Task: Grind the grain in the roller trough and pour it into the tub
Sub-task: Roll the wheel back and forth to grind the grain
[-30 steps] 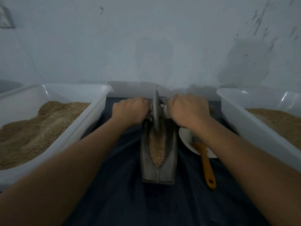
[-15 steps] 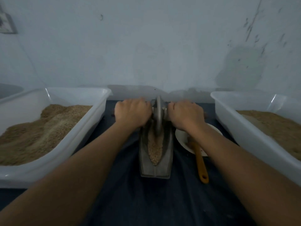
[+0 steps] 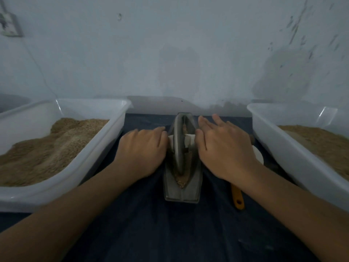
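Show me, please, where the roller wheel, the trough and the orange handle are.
roller wheel (image 3: 179,146): head view, on its rim.
trough (image 3: 195,178): head view, on its right wall.
orange handle (image 3: 238,198): head view, near its end.

Grey trough, tan grain, white tubs, orange handle, dark cloth.

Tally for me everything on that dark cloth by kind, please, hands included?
White plastic tubs of grain: 2 (left tub, right tub)
Metal roller trough: 1
Grinding wheel: 1
White dish: 1
Orange-handled tool: 1
Hands: 2 (left hand, right hand)
Total: 8
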Demonstrator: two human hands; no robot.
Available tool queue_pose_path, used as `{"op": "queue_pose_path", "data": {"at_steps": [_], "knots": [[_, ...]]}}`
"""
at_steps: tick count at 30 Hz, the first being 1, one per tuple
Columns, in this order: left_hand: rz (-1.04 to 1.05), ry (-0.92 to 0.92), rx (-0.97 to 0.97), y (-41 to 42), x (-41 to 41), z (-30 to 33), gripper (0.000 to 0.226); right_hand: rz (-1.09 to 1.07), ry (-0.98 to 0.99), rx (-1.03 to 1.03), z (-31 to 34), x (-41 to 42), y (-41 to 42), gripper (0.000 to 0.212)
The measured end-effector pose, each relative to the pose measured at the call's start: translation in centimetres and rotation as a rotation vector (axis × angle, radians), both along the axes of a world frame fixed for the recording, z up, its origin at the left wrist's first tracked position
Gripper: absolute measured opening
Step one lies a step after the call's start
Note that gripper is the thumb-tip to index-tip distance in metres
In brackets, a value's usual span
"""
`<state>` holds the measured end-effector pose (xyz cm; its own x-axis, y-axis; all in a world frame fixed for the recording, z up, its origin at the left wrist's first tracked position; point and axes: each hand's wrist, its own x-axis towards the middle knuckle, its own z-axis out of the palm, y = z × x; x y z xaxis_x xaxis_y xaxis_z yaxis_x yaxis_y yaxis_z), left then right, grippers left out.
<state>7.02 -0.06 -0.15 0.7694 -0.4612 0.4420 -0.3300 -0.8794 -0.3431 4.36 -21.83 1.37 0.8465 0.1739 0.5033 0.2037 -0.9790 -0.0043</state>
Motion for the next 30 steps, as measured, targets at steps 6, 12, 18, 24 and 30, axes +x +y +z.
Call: {"op": "queue_pose_path", "data": {"at_steps": [6, 12, 18, 24, 30], "knots": [[0.078, 0.013, -0.018, -1.2, 2.9, 0.2, 0.042, -0.074, 0.024, -0.016, 0.2, 2.8, -0.1, 0.053], [0.217, 0.184, -0.247, -5.5, 11.5, 4.0, 0.042, -0.176, 0.225, 0.04, 1.0, 10.9, -1.6, 0.023], [0.09, 0.038, -0.085, -3.6, 7.3, 2.4, 0.042, -0.068, 0.055, 0.031, -0.4, 6.5, -1.3, 0.022], [0.025, 0.025, -0.142, -0.3, -0.1, -0.5, 0.051, -0.032, -0.057, -0.075, -0.2, -0.8, 0.4, 0.069], [0.055, 0.011, -0.097, -1.2, 2.4, 0.3, 0.041, -0.081, 0.008, 0.013, 0.1, 1.4, 0.2, 0.066]]}}
